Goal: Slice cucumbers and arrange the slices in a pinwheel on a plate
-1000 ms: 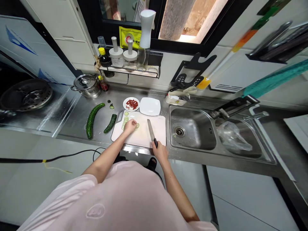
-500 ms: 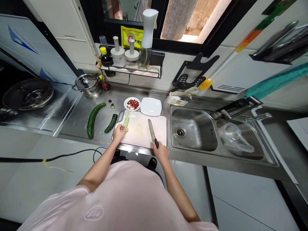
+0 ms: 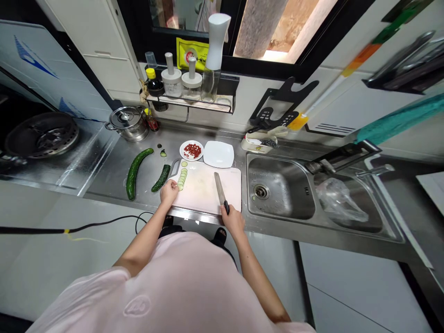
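My right hand [image 3: 232, 219] is wrapped round the black handle of a knife [image 3: 220, 187], whose blade lies over the right part of the white cutting board [image 3: 201, 201]. At the board's left side, my left hand [image 3: 169, 190] has its fingers drawn together beside the lower end of a row of cucumber slices [image 3: 182, 176]. Whether those fingers pinch a slice is too small to make out. Left of the board lie a cut cucumber piece [image 3: 161, 178] and a long whole cucumber [image 3: 135, 173]. Small cucumber scraps [image 3: 163, 153] rest above the cut piece.
Behind the board stand a plate of chopped red pieces [image 3: 192, 150] and a white plate [image 3: 218, 154]. A steel pot [image 3: 128, 123] is at the back left. The sink [image 3: 280, 189] adjoins on the right. A shelf of bottles [image 3: 189, 102] hangs above.
My left hand has shifted slightly left, away from the slices, showing more of the row's lower end. The knife and my right hand stay in nearly the same place.
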Motion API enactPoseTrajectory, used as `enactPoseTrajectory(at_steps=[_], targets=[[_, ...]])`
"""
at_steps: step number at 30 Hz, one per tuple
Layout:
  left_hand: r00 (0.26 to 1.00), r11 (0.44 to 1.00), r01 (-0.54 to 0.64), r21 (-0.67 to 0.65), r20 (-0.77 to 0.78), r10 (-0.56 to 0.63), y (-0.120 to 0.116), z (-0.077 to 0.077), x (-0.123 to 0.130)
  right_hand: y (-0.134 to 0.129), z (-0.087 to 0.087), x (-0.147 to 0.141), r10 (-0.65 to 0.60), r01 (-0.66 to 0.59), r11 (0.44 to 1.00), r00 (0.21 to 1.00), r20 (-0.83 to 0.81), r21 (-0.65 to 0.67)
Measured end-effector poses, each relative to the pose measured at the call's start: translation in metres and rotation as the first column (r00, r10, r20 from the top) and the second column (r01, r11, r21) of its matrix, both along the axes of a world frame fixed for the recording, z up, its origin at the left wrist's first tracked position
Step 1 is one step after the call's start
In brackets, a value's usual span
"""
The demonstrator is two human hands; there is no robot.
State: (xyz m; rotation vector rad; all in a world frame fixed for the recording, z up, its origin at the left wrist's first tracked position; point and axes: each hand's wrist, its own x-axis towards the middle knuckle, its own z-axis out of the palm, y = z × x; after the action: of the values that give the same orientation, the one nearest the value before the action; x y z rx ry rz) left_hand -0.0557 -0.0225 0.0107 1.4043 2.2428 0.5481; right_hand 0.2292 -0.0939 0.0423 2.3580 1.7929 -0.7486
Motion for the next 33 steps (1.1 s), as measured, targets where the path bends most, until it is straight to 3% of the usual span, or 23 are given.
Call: enactPoseTrajectory(at_steps=[12, 17, 25, 28, 33], targets=[[0.997, 0.999, 0.035, 0.034, -0.063, -0.032, -0.002, -0.005, 0.0, 0.001, -0.003, 0.001, -0.002, 0.002, 1.0, 1.0, -0.009, 0.006], [0.997, 0.988, 0.046, 0.145, -0.069, -0.036, 0.005, -0.004, 0.002, 0.002, -0.002, 0.001, -0.003, 0.003, 1.0, 1.0, -0.004, -0.005], [1.0, 0.971, 0.003, 0.24, 0.001, -0.003, 0.061, 0.009, 0.024, 0.002, 0.0, 0.001, -0.004, 0.004, 1.0, 1.0, -0.003, -0.019], [0.997, 0.979, 0.021, 0.204, -0.073, -0.006, 0.084, 0.012, 0.024, 0.002, 0.0, 0.0, -0.005, 0.005, 1.0, 1.0, -0.005, -0.009], [0.967, 0.986, 0.155, 0.053, -0.212, -0.141, 0.11, 0.011, 0.018, 0.002, 0.0, 0.0, -0.009, 0.009, 1.0, 1.0, -0.008, -0.004]])
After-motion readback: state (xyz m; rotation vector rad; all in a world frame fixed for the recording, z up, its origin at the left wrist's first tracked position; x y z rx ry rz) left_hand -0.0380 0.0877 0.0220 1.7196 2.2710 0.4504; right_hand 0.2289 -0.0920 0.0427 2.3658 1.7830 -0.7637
